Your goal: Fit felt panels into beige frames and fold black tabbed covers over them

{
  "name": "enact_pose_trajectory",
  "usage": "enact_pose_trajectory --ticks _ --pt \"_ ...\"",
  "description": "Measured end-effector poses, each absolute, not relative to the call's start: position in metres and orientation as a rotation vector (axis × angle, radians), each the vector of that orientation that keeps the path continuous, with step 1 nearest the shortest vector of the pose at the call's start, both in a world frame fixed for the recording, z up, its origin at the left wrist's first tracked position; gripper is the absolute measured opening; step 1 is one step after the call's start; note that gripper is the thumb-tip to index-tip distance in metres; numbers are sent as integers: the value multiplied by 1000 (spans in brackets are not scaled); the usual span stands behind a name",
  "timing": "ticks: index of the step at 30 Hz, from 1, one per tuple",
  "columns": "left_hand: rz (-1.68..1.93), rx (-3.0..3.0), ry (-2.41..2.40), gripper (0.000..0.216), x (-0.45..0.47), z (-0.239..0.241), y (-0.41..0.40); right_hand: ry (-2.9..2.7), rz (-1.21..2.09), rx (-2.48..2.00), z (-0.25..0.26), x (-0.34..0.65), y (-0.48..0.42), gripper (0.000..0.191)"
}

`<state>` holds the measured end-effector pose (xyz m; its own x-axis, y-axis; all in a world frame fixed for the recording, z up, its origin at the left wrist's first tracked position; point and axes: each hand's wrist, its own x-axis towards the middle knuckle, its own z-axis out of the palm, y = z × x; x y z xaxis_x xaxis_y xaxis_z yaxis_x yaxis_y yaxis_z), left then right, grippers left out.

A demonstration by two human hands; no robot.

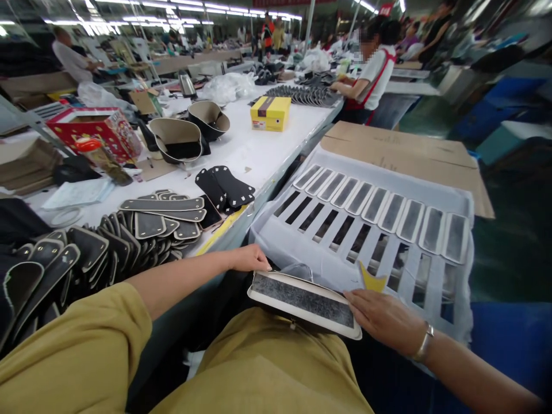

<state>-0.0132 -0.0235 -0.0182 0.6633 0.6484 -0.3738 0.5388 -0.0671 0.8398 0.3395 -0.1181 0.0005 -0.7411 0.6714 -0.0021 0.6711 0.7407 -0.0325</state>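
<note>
Above my lap I hold a long bag panel (304, 300), dark grey in the middle with a pale border and rounded corners. My left hand (250, 258) pinches its upper left corner with closed fingers. At the other end, my right hand (385, 318) grips the right edge, thumb on top and fingers partly hidden. A yellow pointed piece (371, 279) shows just above my right hand. Beyond the panel stands a white slatted rack (302, 241), with a row of similar small grey panels (375, 205) with pale borders along its far part.
On the white table (241, 135) to the left lie piled dark panels (116, 241), two black pieces (226, 187), open bag bodies (176, 140) and a yellow box (270, 114). Cardboard (401, 155) lies behind the rack. A co-worker (373, 75) works at the table's far right side.
</note>
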Motion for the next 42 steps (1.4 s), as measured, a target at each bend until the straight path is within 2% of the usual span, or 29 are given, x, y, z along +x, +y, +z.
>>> enact_pose_trajectory --ticks 4,12,19,21,24,27,31,35,42 --pt "31 1764 992 24 -8 -16 -16 -2939 -140 -1066 -4 337 -123 34" --pt "-83 1731 1035 26 -5 -16 -5 -2935 51 -1353 -3 321 -132 44" --pt "-78 1821 937 20 2 -2 2 -2905 -43 -1568 9 308 -133 51" --pt "-81 1839 886 29 8 1 7 -2822 116 -1590 14 314 -128 48" --pt "-80 1746 775 48 16 0 10 -2563 622 -1587 17 326 -116 41" --pt "-64 1625 695 46 21 -3 11 -2214 1059 -1609 10 335 -96 39" --pt "-33 1591 735 29 24 -9 14 -2040 1353 -1667 -9 343 -67 33" --pt "-28 1584 745 30 22 -19 15 -1949 1642 -1615 -22 348 -50 36" --pt "-78 1543 790 34 16 -27 17 -1783 1931 -1585 -28 345 -40 42"
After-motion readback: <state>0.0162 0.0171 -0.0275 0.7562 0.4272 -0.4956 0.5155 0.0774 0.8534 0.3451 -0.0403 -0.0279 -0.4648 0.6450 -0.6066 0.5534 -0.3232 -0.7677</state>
